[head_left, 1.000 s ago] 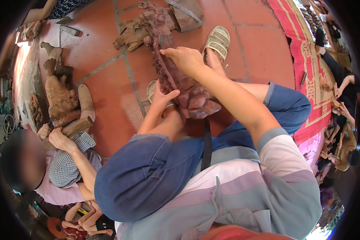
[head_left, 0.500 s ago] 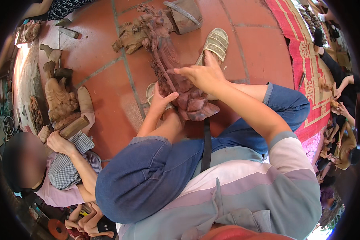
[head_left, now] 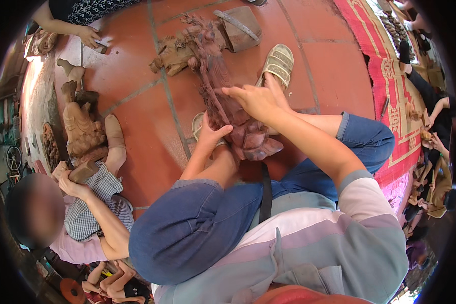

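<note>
Reddish-brown wood carving (head_left: 217,68) stood between two pale sandals (head_left: 278,63) over red floor tiles (head_left: 142,126), left hand (head_left: 211,137) clasped its lower side, right hand (head_left: 257,103) hovered with fingers loosely outstretched, contact unclear.

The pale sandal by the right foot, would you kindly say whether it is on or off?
On: the right foot goes into the pale sandal, under its straps.

- Counted one dark red-brown carving (head_left: 215,71).
- Counted one left hand (head_left: 213,137), one right hand (head_left: 258,104), wearer's own.
- Logged two sandals (head_left: 278,66), one partly hidden.
- Recorded one pale seated-figure carving (head_left: 81,126).
- Found one black strap (head_left: 266,195).
- Tallied two lower-left co-worker's hands (head_left: 75,188).
- Listed one orange-red disc (head_left: 72,290).
</note>
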### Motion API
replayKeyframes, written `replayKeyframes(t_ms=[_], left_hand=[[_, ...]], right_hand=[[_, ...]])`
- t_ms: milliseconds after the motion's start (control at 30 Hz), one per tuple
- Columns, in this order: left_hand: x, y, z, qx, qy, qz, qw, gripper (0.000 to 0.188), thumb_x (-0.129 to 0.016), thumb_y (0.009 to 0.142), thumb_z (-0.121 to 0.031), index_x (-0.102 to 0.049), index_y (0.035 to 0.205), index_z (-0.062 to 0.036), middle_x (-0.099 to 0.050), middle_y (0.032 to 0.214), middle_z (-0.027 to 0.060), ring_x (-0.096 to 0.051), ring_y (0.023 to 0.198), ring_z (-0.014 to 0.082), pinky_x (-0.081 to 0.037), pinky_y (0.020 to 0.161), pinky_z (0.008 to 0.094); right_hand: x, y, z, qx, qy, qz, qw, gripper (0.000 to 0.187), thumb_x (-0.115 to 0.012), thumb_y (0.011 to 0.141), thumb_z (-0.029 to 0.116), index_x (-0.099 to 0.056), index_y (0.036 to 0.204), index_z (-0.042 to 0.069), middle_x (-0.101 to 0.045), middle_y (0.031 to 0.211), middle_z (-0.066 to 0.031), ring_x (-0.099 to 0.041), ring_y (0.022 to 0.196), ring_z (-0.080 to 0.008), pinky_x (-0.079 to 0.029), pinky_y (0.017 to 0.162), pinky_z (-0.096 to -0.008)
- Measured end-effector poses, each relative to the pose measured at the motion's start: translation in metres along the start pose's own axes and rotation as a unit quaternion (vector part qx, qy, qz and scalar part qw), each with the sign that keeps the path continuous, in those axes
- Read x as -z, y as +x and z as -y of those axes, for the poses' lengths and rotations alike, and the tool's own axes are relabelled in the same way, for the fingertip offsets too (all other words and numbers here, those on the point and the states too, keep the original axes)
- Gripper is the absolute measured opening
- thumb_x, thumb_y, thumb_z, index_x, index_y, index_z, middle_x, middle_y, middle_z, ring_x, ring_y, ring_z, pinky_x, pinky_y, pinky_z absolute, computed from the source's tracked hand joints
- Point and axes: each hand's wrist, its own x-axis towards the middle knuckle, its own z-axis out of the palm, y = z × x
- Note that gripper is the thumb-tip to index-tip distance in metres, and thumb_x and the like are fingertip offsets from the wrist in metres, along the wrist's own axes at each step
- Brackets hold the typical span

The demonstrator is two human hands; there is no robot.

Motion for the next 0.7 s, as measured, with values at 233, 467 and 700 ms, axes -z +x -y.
replayKeyframes(t_ms=[233, 467, 700], left_hand=[[0.000, 0.001, 0.000, -0.011, -0.020, 0.017, 1.000, 0.101, -0.084, 0.068, -0.015, -0.018, 0.143, -0.0009, -0.038, 0.139, 0.0152, -0.040, 0.128, 0.0266, -0.033, 0.107, 0.0376], [-0.007, 0.002, -0.005, 0.024, -0.005, -0.006, 1.000, 0.101, -0.083, 0.069, -0.014, -0.017, 0.143, -0.0012, -0.038, 0.139, 0.0157, -0.040, 0.128, 0.0264, -0.033, 0.107, 0.0374], [-0.001, 0.000, 0.000, 0.005, -0.013, -0.007, 1.000, 0.101, -0.083, 0.068, -0.013, -0.017, 0.143, -0.0012, -0.039, 0.138, 0.0160, -0.040, 0.128, 0.0264, -0.033, 0.107, 0.0373]], right_hand=[[-0.001, 0.013, 0.003, -0.013, -0.011, -0.002, 1.000, 0.034, -0.058, 0.085, 0.023, -0.062, 0.117, 0.033, -0.060, 0.074, -0.0099, -0.064, 0.066, -0.0293, -0.051, 0.056, -0.0408], [0.023, 0.035, 0.002, 0.023, -0.042, -0.025, 0.999, 0.032, -0.057, 0.085, 0.021, -0.061, 0.117, 0.027, -0.060, 0.076, -0.0099, -0.065, 0.070, -0.0283, -0.051, 0.056, -0.0398], [0.034, 0.000, 0.020, 0.033, -0.076, 0.152, 0.985, 0.040, -0.058, 0.082, 0.013, -0.059, 0.120, 0.027, -0.062, 0.083, -0.0112, -0.066, 0.078, -0.0292, -0.054, 0.063, -0.0385]])
